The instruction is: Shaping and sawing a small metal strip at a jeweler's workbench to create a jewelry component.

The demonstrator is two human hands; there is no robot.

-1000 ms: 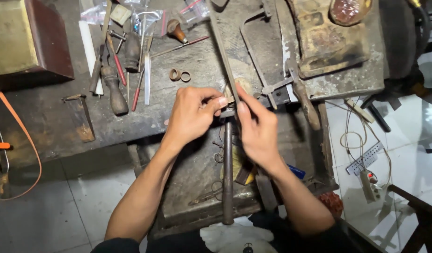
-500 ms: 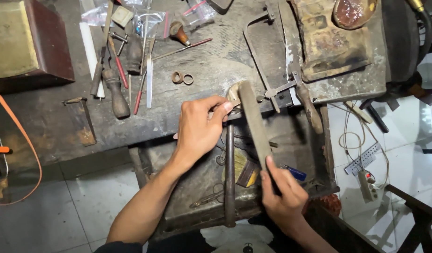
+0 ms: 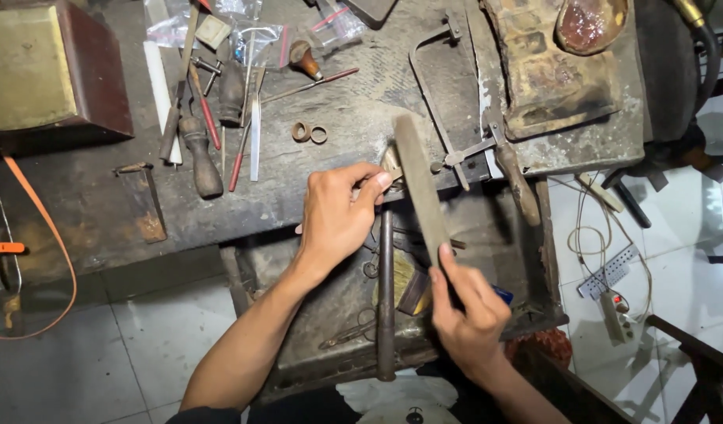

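My left hand (image 3: 335, 216) pinches a small metal piece (image 3: 390, 163) against the bench edge, fingertips closed on it. My right hand (image 3: 467, 310) grips the handle end of a long flat file (image 3: 419, 184). The file slants up and away, its far end lying beside the small piece. Both hands hover over a dark open drawer (image 3: 518, 235) below the worn workbench (image 3: 244, 204).
Two small rings (image 3: 309, 133) lie on the bench behind my left hand. Hand tools and files (image 3: 200, 145) are spread at the left, a saw frame (image 3: 448, 102) at the right. A wooden box (image 3: 51, 71) stands far left. A rod (image 3: 386, 294) crosses the drawer.
My right hand has drawn back from beside the left hand toward me, sliding down to the file's handle. The file now shows its full length. The left hand has stayed put.
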